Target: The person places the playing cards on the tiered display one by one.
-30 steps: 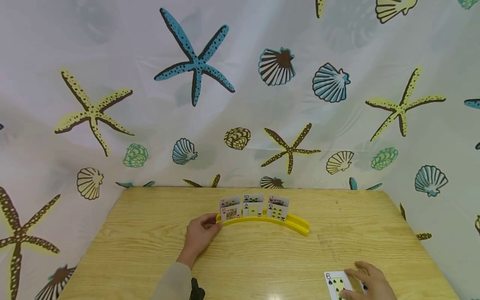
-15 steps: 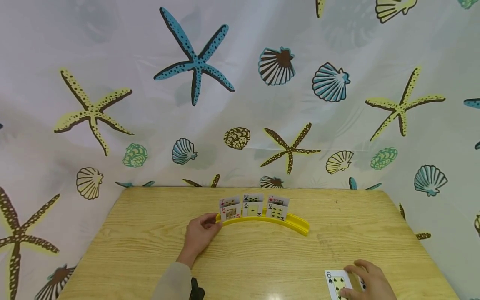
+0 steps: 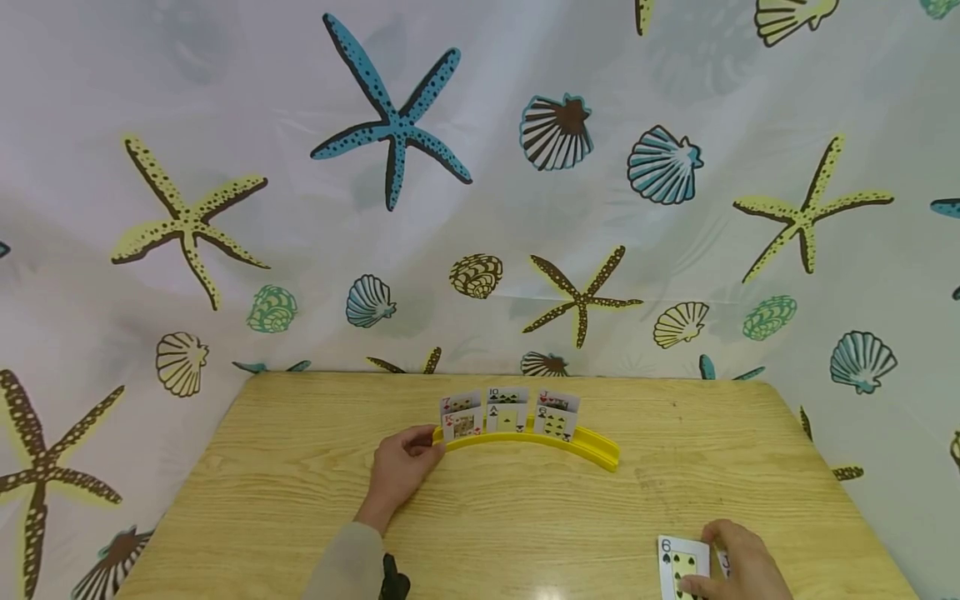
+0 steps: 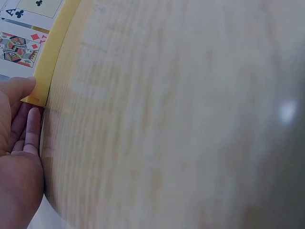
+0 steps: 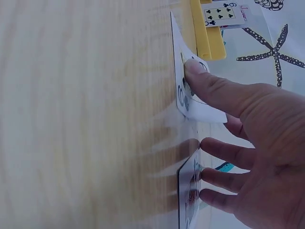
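My left hand (image 3: 405,471) grips the left end of a curved yellow card holder (image 3: 596,450). In the left wrist view, the thumb presses on the holder's end. Upright in its front row are the king of diamonds (image 3: 462,425), the ace of clubs (image 3: 506,419) and the six of clubs (image 3: 555,425). My right hand (image 3: 742,567), at the lower right, pinches the six of spades (image 3: 681,554), thumb on its face. That card looks bent and tilted off the table in the right wrist view. Below the other fingers lies another playing card (image 5: 188,191), mostly hidden from the head view.
Behind the front row stand a red seven (image 3: 459,402), a black ten (image 3: 507,395) and a red jack (image 3: 558,400). A wooden table (image 3: 525,517) carries everything. A white curtain (image 3: 480,208) printed with starfish and shells hangs behind the table's far edge.
The six of spades has turned more upright and shifted slightly right and away from me, with the right hand's fingers closing on its edge. My left hand and the holder stay put.
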A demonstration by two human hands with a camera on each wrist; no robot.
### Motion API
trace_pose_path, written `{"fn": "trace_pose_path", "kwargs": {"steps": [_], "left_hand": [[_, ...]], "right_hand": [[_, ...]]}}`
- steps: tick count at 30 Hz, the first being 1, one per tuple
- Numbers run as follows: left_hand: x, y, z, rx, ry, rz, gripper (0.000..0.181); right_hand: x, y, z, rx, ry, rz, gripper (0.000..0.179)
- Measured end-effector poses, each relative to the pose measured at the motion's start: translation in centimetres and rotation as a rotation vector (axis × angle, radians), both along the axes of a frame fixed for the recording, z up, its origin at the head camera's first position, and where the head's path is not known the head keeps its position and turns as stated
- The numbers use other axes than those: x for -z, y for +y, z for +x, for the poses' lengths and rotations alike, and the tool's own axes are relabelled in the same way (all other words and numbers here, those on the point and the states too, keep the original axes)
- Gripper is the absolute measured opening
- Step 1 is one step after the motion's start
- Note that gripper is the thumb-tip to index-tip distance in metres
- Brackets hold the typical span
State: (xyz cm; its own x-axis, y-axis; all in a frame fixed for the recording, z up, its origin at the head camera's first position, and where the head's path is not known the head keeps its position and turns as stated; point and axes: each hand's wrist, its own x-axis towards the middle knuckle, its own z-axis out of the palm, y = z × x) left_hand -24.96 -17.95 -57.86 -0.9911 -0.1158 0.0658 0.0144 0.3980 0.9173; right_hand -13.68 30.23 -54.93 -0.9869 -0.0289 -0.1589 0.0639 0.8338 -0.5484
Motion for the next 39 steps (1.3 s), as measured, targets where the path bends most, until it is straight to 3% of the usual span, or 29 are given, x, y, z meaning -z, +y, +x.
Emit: {"fn": "trace_pose_path", "kwargs": {"steps": [7, 11, 18, 28, 39], "left_hand": [[-0.4, 0.1, 0.2, 0.002, 0.009, 0.01, 0.037], [-0.3, 0.1, 0.3, 0.003, 0.014, 0.008, 0.036], [-0.1, 0.0, 0.2, 0.001, 0.005, 0.012, 0.036], [-0.1, 0.0, 0.1, 0.004, -0.007, 0.011, 0.037], [-0.3, 0.0, 0.2, 0.006, 0.003, 0.015, 0.037]], "right_hand": [[-0.4, -0.6, 0.1, 0.052, -0.077, -0.119, 0.06], [-0.8, -0.9, 0.2, 0.087, -0.082, -0.13, 0.051], [-1.7, -1.2, 0.3, 0.115, 0.003, -0.136, 0.039], [-2.9, -2.1, -0.1, 0.168, 0.019, -0.264, 0.027], [-4.3, -2.8, -1.5, 0.15, 0.111, -0.245, 0.023]]}}
